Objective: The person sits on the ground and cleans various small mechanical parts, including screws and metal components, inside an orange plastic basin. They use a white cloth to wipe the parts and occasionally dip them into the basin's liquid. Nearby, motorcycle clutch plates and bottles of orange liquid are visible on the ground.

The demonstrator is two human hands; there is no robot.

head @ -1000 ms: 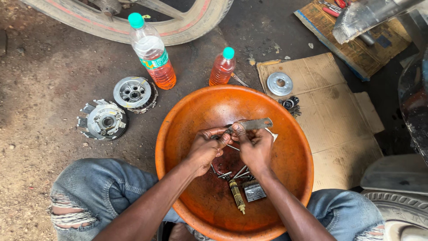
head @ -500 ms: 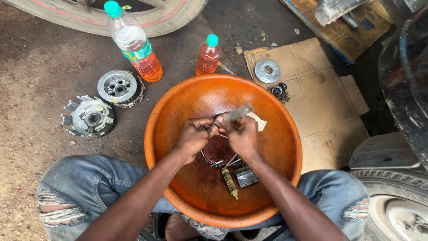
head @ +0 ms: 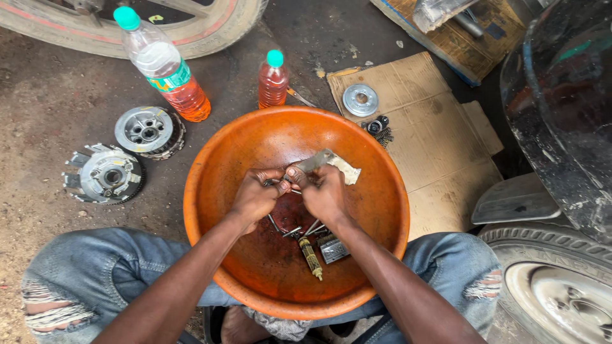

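Clutch parts: two round metal clutch pieces (head: 127, 153) lie on the dirt floor at far left, touching each other, well apart from the basin.
Bottles: two plastic bottles (head: 167, 67) of orange liquid with green caps stand behind the basin; the smaller one is just beside its far rim.
Basin: one orange plastic basin (head: 217, 191) sits between the person's knees; its rim is bare on the left and far sides, and both forearms cross the near rim.
Left hand: the left hand (head: 255, 199) is closed on a small metal part (head: 275, 183) over the basin's middle.
Right hand: the right hand (head: 325, 194) is clamped on a flat grey metal piece (head: 328, 162), touching the left hand.
Basin floor: a few small tools (head: 312, 245) lie in reddish liquid under the hands.
Cardboard: one flattened sheet (head: 433, 153) right of the basin carries one metal disc (head: 360, 100) and some small fittings.
Right edge: one tyre (head: 542, 267) close beside the right knee leaves little room.
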